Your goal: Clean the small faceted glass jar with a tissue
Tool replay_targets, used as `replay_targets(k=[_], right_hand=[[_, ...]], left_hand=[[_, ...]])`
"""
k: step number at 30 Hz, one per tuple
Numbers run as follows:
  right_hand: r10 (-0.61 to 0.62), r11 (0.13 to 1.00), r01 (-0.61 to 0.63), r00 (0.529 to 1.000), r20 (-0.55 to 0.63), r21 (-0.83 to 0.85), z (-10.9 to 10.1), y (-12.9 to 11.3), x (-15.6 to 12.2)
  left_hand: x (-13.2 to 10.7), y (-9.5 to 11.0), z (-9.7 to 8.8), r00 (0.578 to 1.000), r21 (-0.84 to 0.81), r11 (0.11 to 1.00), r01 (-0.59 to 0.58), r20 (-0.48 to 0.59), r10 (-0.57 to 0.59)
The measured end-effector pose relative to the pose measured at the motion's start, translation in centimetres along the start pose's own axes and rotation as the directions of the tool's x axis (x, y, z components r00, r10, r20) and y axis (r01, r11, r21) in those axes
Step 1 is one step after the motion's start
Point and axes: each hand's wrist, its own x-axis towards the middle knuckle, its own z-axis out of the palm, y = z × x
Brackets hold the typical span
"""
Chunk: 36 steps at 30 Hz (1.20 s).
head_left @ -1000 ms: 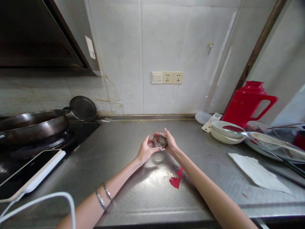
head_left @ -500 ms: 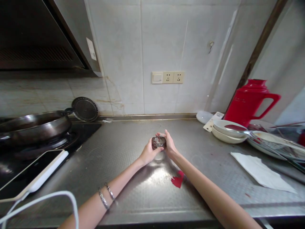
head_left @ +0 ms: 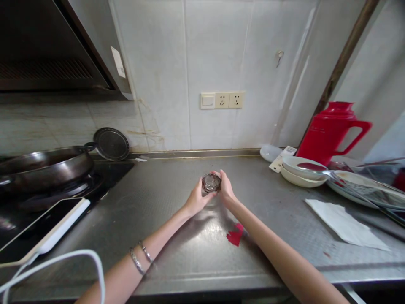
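Observation:
A small round, dark glassy object (head_left: 211,182), with a faceted-looking rim, is held above the steel counter (head_left: 167,190). My left hand (head_left: 196,200) closes on its left and near side, thumb along the lower edge. On the opposite side my right hand (head_left: 225,188) grips it, with some fingers hidden behind. The object's round face is tilted toward me; its exact kind is too small to make out. Below my right wrist a red heart-shaped piece (head_left: 235,234) with a ragged left edge lies on the counter.
At left, a pan (head_left: 47,169) sits on the black stove, with a phone (head_left: 41,228) and white cable (head_left: 79,253) nearer. Stacked bowls (head_left: 299,179), a red thermos (head_left: 332,133), plates (head_left: 351,196) and a white paper sheet (head_left: 344,226) occupy the right.
The object has been raised slightly and tilted, so its round face shows more toward me. Both hands moved up with it and keep their hold. The view has shifted slightly.

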Motion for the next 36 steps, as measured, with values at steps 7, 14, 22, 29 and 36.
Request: replay_targets(k=[7, 14, 22, 29, 36], right_hand=[[0.093, 0.995, -0.097, 0.974, 0.209, 0.010, -0.4, -1.6, -0.3], [0.106, 0.994, -0.102, 0.977, 0.183, -0.032, -0.1, -2.1, -1.1], [0.048, 0.999, -0.046, 0.991, 0.125, -0.020, 0.0, -1.3, -1.3], [-0.013, 0.996, 0.006, 0.997, 0.077, 0.093, 1.1, 0.1, -1.7], [-0.059, 0.995, 0.052, 0.996, 0.072, 0.088, 0.7, -0.2, -1.2]], left_hand=[[0.0, -0.5, -0.1, 0.997, -0.096, 0.994, 0.054, -0.048, -0.059], [-0.4, 0.2, 0.5, 0.992, -0.183, 0.981, 0.072, 0.115, -0.051], [-0.7, 0.4, 0.5, 1.000, -0.034, 0.999, 0.016, 0.027, -0.015], [-0.2, -1.1, -0.2, 0.997, 0.063, 0.998, -0.007, -0.072, 0.012], [0.0, -0.4, -0.8, 0.999, -0.020, 1.000, -0.020, 0.028, 0.021]])
